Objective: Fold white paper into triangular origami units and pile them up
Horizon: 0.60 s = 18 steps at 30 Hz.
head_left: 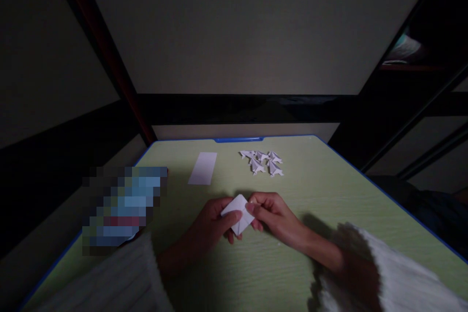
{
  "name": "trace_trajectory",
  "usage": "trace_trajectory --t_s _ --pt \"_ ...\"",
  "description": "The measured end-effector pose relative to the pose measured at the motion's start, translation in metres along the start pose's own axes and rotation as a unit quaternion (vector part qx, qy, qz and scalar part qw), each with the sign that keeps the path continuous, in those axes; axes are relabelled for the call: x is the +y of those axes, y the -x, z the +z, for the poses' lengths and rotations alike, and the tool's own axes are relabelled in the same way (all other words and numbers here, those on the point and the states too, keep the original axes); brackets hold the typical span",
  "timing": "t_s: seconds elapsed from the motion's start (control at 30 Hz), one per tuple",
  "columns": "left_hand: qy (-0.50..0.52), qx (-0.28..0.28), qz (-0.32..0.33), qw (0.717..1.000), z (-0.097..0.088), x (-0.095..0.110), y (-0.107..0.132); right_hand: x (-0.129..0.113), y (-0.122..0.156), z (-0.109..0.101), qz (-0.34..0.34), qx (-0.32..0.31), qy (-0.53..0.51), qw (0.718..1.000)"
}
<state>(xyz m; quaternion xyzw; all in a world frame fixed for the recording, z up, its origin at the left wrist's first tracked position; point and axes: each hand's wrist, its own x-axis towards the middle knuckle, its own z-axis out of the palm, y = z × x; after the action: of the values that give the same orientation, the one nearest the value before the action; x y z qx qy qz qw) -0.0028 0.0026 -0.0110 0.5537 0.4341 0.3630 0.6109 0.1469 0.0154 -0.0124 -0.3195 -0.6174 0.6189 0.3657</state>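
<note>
A white sheet of paper folded into a small diamond (239, 204) is held between both hands above the table. My left hand (218, 218) grips its left side, thumb lying across the front and fingers behind. On the right edge, my right hand (269, 210) pinches the paper between thumb and fingers. A crease runs down the lower part of the diamond. Beyond the hands lie several folded white paper figures (275, 167) with pointed ends, grouped close together. To their left is a flat white paper strip (203, 168).
The pale green table (321, 190) has a blue edge and a blue handle (239, 140) at its far side. A blurred-out bluish item (126, 209) lies at the left. A light panel (234, 34) rises behind the table; dark shelving stands on the right.
</note>
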Motion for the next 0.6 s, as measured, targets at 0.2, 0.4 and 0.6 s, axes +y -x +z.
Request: trace_trajectory --t_s 0.2,0.4,0.6 --pt "0.006 0.052 0.024 0.998 -0.0009 0.0023 -0.0015 -0.0014 -0.0033 0.0003 -0.037 0.056 -0.044 0.997" --pt "0.011 0.082 0.034 0.996 -0.0015 0.0005 -0.0041 -0.0014 -0.0055 0.0043 -0.049 0.078 -0.102 0.991" --pt "-0.008 0.062 0.031 0.998 -0.0006 0.0016 -0.0036 0.001 -0.0061 0.0034 -0.04 0.104 -0.103 0.988"
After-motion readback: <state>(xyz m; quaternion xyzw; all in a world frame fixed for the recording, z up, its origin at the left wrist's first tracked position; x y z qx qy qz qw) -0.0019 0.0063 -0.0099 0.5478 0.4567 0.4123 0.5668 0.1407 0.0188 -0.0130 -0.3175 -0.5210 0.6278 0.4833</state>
